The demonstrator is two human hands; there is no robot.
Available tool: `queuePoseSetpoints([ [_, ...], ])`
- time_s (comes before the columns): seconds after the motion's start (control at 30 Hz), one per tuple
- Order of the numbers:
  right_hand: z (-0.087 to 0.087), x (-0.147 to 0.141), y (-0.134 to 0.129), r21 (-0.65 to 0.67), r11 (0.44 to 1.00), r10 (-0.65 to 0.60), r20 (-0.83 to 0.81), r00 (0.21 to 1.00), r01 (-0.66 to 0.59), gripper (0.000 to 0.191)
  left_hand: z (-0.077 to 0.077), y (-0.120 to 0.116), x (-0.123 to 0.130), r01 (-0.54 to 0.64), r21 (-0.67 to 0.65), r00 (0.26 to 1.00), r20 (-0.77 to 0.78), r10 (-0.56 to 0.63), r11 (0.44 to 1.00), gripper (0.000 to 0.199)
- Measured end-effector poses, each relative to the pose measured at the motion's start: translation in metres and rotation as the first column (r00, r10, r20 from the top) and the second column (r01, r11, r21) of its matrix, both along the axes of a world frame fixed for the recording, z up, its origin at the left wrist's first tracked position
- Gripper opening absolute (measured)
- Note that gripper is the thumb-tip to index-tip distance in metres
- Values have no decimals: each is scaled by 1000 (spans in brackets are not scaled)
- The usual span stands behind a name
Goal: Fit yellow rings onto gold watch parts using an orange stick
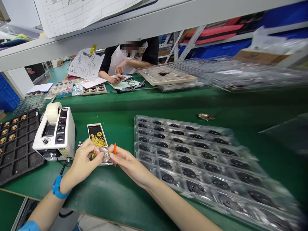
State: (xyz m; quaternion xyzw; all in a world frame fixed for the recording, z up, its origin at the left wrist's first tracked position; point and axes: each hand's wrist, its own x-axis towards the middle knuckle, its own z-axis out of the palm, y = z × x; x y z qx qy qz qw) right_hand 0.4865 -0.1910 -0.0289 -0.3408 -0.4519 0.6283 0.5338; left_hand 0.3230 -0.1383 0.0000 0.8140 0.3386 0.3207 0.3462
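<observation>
Pinches a small, round, glossy piece (105,155) between bare left hand (87,158) and bare right hand (125,161), over the near end of a narrow, white, rectangular tray (94,124) of thin yellow rings (98,140). Also clasps a slim orange tool (115,155) in the right.

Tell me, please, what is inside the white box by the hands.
Yellow loops lie inside the white box. The left hand and the shiny round piece cover much of its near part, hiding whatever lies there.
</observation>
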Motion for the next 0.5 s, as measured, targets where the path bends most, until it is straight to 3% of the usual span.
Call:
queuePoseSetpoints([
  [0.23,1,0,1,44,999,-16,25,1000,14,44,-2,2,-3,-120,325,987,-60,147,938,19],
  [0.33,-1,0,3,22,999,-30,34,999,30,45,-3,5,-6,-231,418,972,64,225,879,15],
  [0.4,-2,-1,3,6,1000,-27,36,999,27,47,-4,6,-6,-247,441,966,181,184,863,10],
  [0.5,-2,-3,1,-4,1000,-20,26,999,20,47,-8,4,-1,-118,408,965,263,7,905,4],
])
